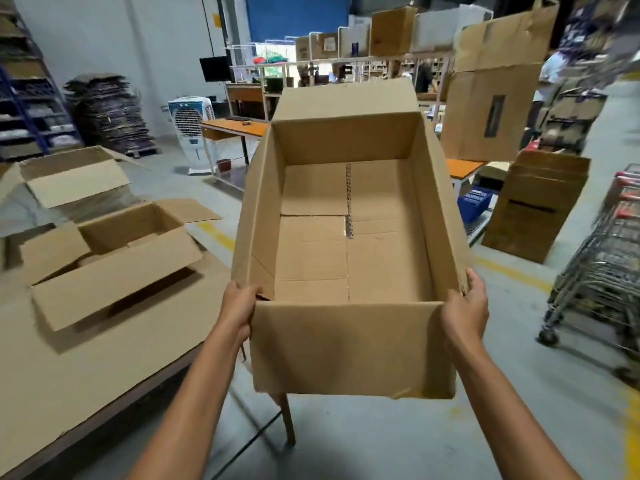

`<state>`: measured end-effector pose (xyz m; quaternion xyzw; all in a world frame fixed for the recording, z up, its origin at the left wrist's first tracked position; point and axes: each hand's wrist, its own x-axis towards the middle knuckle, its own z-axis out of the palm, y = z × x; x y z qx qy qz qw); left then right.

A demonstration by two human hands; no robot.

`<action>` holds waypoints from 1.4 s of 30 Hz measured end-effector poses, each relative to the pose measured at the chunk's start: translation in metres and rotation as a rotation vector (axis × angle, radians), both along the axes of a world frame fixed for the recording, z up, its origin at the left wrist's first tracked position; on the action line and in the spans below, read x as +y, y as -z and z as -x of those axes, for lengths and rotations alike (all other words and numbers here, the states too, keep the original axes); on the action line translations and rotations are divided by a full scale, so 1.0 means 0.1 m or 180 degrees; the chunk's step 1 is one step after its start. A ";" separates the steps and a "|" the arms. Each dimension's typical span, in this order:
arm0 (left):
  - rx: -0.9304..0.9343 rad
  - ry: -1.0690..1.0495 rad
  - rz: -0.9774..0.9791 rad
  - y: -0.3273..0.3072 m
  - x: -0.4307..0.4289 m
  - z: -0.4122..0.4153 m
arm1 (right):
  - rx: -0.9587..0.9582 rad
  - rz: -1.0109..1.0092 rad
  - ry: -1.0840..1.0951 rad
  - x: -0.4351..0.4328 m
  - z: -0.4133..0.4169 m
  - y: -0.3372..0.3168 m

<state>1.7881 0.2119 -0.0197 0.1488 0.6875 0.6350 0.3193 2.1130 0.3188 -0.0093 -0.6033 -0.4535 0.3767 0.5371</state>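
Observation:
A large open cardboard box (349,348) is held up in front of me above the floor, its top flaps spread outward and its inside bare. My left hand (239,308) grips the box's near left corner. On the opposite side, my right hand (465,308) grips the near right corner, fingers curled over the side flap's edge. The far flap stands upright.
A table (104,368) covered in cardboard sheet lies to the left, carrying two open boxes (110,261). Metal trolleys (602,271) stand at right. Upright cartons (533,206), an orange desk (239,128), an air cooler (190,126) and shelving lie beyond. Grey floor below.

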 end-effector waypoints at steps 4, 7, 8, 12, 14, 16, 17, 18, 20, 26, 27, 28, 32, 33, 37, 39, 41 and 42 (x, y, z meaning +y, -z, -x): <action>-0.0133 0.0488 0.0377 0.19 0.78 -0.32 | -0.0272 0.0160 0.0135 0.63 -0.37 0.05; -0.0159 0.0647 0.0597 0.29 1.20 -0.39 | -0.0418 0.0315 0.0075 1.06 -0.48 0.15; -0.0157 0.0689 0.0585 0.33 1.35 -0.39 | -0.0463 0.0382 0.0050 1.22 -0.50 0.20; -0.0176 0.0654 0.0621 0.53 1.95 -0.29 | -0.0624 0.0617 -0.0013 1.86 -0.38 0.43; -0.0150 0.0568 0.0617 0.65 2.27 -0.17 | -0.0683 0.0697 -0.0049 2.22 -0.24 0.56; -0.0099 0.0427 0.0501 0.74 2.61 -0.04 | -0.0716 0.0776 -0.0118 2.61 -0.03 0.70; -0.0044 0.0340 0.0439 0.79 2.79 0.05 | -0.0743 0.0816 -0.0153 2.81 0.09 0.77; 0.0020 0.0236 0.0395 0.85 2.96 0.15 | -0.0788 0.0858 -0.0176 3.01 0.22 0.85; 0.0079 0.0066 0.0385 0.94 3.25 0.36 | -0.0864 0.0966 -0.0229 3.35 0.49 0.99; -0.0023 -0.0260 0.0475 1.21 3.98 1.13 | -0.0970 0.1116 -0.0463 4.33 1.36 1.22; -0.0055 -0.0320 0.0475 1.26 4.08 1.24 | -0.1005 0.1127 -0.0484 4.46 1.50 1.25; -0.0083 -0.0375 0.0497 1.31 4.16 1.35 | -0.1031 0.1140 -0.0499 4.59 1.62 1.28; -0.0102 -0.0551 0.0688 1.49 4.51 1.82 | -0.1097 0.1197 -0.0677 5.10 2.17 1.44; -0.0112 -0.0620 0.0739 1.54 4.61 1.93 | -0.1123 0.1204 -0.0733 5.24 2.31 1.48; -0.0101 -0.0938 0.0864 1.64 5.12 2.37 | -0.1216 0.1170 -0.0936 5.89 2.92 1.62; -0.0070 -0.1072 0.0879 1.66 5.46 2.61 | -0.1235 0.1118 -0.1060 6.31 3.25 1.67; -0.0096 -0.1255 0.0863 1.67 5.80 2.81 | -0.1260 0.1088 -0.1197 6.75 3.56 1.70; -0.0112 -0.1355 0.0867 1.65 5.95 2.90 | -0.1292 0.1094 -0.1256 6.96 3.71 1.71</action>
